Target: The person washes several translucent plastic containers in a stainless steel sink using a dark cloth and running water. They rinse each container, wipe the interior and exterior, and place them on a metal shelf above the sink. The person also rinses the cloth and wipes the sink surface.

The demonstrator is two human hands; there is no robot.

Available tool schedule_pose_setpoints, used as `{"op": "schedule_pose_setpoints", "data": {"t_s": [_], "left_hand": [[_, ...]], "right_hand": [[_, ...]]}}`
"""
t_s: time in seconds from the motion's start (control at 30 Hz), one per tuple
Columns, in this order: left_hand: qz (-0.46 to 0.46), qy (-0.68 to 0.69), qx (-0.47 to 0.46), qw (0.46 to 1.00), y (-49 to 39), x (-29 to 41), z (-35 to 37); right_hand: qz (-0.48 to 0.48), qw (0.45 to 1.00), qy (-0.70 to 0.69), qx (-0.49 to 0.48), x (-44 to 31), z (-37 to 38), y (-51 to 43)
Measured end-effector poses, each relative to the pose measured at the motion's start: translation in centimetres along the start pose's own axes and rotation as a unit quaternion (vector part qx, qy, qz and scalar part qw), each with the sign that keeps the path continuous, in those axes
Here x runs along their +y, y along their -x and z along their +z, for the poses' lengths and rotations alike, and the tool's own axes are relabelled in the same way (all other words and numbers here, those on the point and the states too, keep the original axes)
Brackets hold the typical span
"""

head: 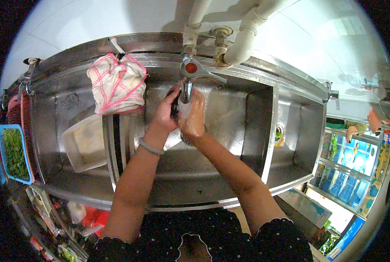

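Both of my hands are under the metal faucet (pixel 186 93), over the middle basin of a stainless steel sink (pixel 221 131). In my left hand (pixel 163 114) is a dark object (pixel 174 104), partly hidden between the hands; its kind cannot be told. Close against it, my right hand (pixel 194 114) is wet, with fingers extended and water running over it. Whether the right hand also grips the object is unclear. A white cloth with pink stripes (pixel 118 85) lies bunched over the divider to the left of my hands.
The left basin holds a pale plastic tub (pixel 85 144). A blue-rimmed basket of greens (pixel 16 154) stands at far left. Green scraps (pixel 278 134) lie at the right basin's drain. White pipes (pixel 244 39) run behind the faucet. Another person's hand (pixel 353 131) shows at far right.
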State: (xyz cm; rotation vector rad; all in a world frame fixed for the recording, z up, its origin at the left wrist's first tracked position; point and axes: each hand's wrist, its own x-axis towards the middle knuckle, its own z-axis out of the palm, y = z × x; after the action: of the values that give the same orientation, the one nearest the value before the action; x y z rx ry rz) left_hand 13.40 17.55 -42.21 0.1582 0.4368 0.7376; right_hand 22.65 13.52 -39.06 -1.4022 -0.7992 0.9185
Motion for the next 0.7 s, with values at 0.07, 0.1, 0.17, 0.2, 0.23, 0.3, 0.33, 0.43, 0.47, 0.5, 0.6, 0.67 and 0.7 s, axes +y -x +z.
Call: {"op": "schedule_pose_setpoints", "data": {"t_s": [0.07, 0.1, 0.17, 0.2, 0.23, 0.3, 0.33, 0.43, 0.47, 0.5, 0.6, 0.67, 0.7], "left_hand": [[0.011, 0.059, -0.075, 0.995, 0.5, 0.5, -0.1], [0.016, 0.069, -0.097, 0.993, 0.6, 0.4, -0.2], [-0.006, 0.011, -0.046, 0.999, 1.1, 0.0, -0.6], [-0.02, -0.017, -0.009, 1.0, 1.1, -0.4, -0.8], [-0.031, -0.049, 0.033, 0.998, 1.1, -0.8, -1.1], [-0.035, -0.117, 0.127, 0.984, 0.6, -1.7, -1.6], [-0.028, -0.169, 0.174, 0.97, 0.3, -2.0, -1.9], [-0.021, -0.367, 0.292, 0.883, -0.1, -2.6, -2.7], [-0.022, -0.456, 0.302, 0.837, 0.0, -2.6, -2.8], [-0.021, -0.547, 0.304, 0.78, 0.3, -2.6, -2.9], [0.068, -0.865, 0.187, 0.46, 1.3, -2.1, -2.3], [0.091, -0.832, 0.196, 0.511, 2.0, -1.9, -1.3], [0.069, -0.792, 0.21, 0.569, 2.3, -1.7, -0.8]], "right_hand": [[-0.143, 0.988, 0.054, -0.013, -0.3, -0.3, 1.4], [-0.304, 0.926, 0.223, -0.038, -0.5, -0.4, 1.9], [-0.426, 0.81, 0.396, -0.074, -1.0, -0.6, 2.0], [-0.405, 0.81, 0.414, -0.089, -1.2, -0.4, 2.1], [-0.415, 0.806, 0.415, -0.08, -1.5, -0.3, 1.9], [-0.262, 0.847, 0.46, -0.048, -1.7, 0.4, 1.7], [-0.179, 0.855, 0.484, -0.054, -1.7, 0.8, 1.4], [0.039, 0.922, 0.384, -0.037, -0.6, 1.7, 0.1], [0.109, 0.921, 0.372, -0.037, 0.1, 1.7, -0.6], [0.178, 0.916, 0.358, -0.037, 0.9, 1.4, -1.6], [0.329, 0.944, 0.003, 0.028, 3.3, 0.4, -2.4], [0.362, 0.902, -0.232, 0.032, 4.4, -0.6, -2.6], [0.386, 0.873, -0.297, 0.039, 4.7, -1.3, -2.4]]}}
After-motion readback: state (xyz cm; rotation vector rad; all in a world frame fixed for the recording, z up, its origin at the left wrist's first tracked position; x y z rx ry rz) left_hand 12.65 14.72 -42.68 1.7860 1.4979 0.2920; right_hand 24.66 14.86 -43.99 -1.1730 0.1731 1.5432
